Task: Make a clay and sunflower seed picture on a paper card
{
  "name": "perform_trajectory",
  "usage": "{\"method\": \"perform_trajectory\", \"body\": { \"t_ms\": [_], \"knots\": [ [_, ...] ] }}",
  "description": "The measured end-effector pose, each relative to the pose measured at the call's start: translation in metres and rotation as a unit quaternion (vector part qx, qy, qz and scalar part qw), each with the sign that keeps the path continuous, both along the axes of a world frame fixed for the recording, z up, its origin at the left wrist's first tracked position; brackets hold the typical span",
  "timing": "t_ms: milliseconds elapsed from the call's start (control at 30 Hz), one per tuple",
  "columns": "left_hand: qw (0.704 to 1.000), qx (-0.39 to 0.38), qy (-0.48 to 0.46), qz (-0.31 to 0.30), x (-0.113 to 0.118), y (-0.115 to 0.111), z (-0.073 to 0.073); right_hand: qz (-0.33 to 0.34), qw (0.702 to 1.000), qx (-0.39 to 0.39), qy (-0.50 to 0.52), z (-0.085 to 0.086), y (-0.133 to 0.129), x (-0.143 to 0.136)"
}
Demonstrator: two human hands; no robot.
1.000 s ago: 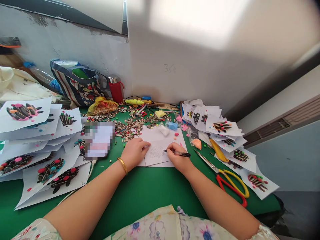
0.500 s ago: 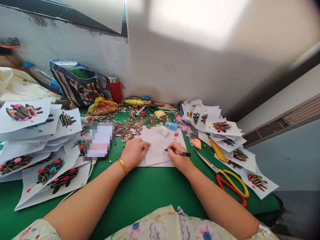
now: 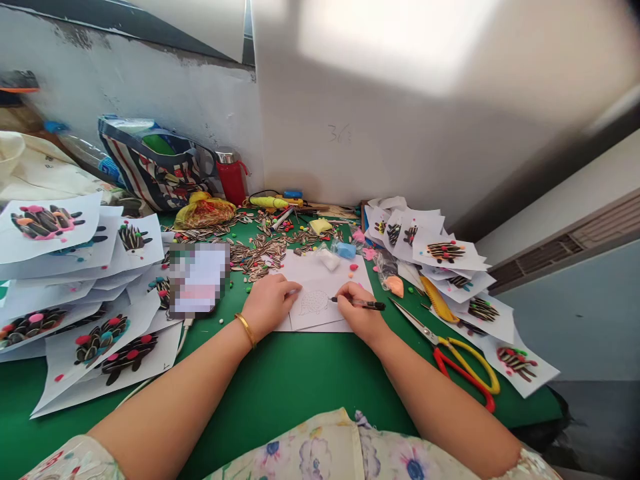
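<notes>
A white sheet of paper (image 3: 320,275) with a faint hedgehog outline (image 3: 313,302) lies on the green table (image 3: 280,380). My left hand (image 3: 267,305), a gold bangle on its wrist, presses down on the sheet's left edge with curled fingers. My right hand (image 3: 357,312) grips a black pen (image 3: 361,304), its tip touching the paper just right of the outline.
Sunflower seeds (image 3: 260,250) and small clay lumps are scattered behind the sheet. Finished seed pictures are stacked at left (image 3: 85,280) and right (image 3: 450,260). Red-and-yellow scissors (image 3: 457,357) and a yellow knife (image 3: 437,300) lie at right. A phone (image 3: 199,279), striped bag (image 3: 150,163) and red flask (image 3: 231,177) are farther back.
Nearly nothing: the pen hand shifted very slightly over the outline, and the view tipped a little. The left hand stays on the paper.
</notes>
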State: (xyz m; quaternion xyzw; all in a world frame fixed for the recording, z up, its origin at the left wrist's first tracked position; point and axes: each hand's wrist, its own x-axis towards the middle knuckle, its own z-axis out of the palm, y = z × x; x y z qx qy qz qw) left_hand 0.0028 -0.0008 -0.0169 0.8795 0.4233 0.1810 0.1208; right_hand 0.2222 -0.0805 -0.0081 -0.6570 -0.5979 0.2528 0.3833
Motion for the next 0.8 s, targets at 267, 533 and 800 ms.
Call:
{"method": "perform_trajectory", "body": {
  "t_ms": [267, 533, 800],
  "knots": [
    [1.000, 0.004, -0.001, 0.000, 0.000, 0.000, -0.001, 0.038, 0.999, -0.018, -0.021, 0.003, -0.009, -0.010],
    [1.000, 0.003, 0.004, 0.002, 0.000, 0.000, -0.001, 0.050, 0.998, -0.021, -0.025, 0.000, -0.009, -0.012],
    [1.000, 0.002, 0.005, 0.004, 0.001, 0.000, -0.001, 0.043, 0.999, -0.012, -0.009, 0.000, -0.008, -0.009]
  ]
}}
